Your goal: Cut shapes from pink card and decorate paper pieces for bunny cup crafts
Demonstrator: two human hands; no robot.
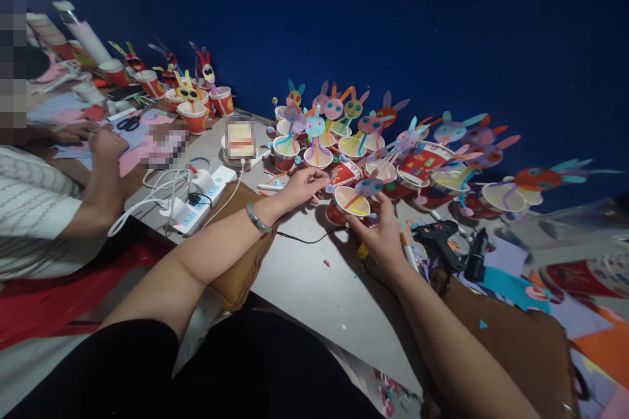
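Note:
My right hand [382, 230] grips a red paper cup [335, 213], thumb at the front and fingers behind. A blue-purple paper rabbit head [369, 186] stands at this cup's rim, with coloured strips running down inside. My left hand [305, 186], a bangle [258, 217] on its wrist, is at the cup's left. Its thumb and fingers come together at a small pale bit by the cup; what they pinch is unclear. Just behind, a red patterned paper cup [345, 173] lies tilted. Several cups with paper rabbits, such as a light-blue one [315, 123], stand beyond.
To the right lie a black glue gun [439, 239], a black marker [476, 255] and coloured paper [514, 287]. A white power strip [206, 200] with cables is at left. Beside it, a co-worker's hands [105, 141] rest near scissors [128, 123]. A blue wall [368, 19] rises behind.

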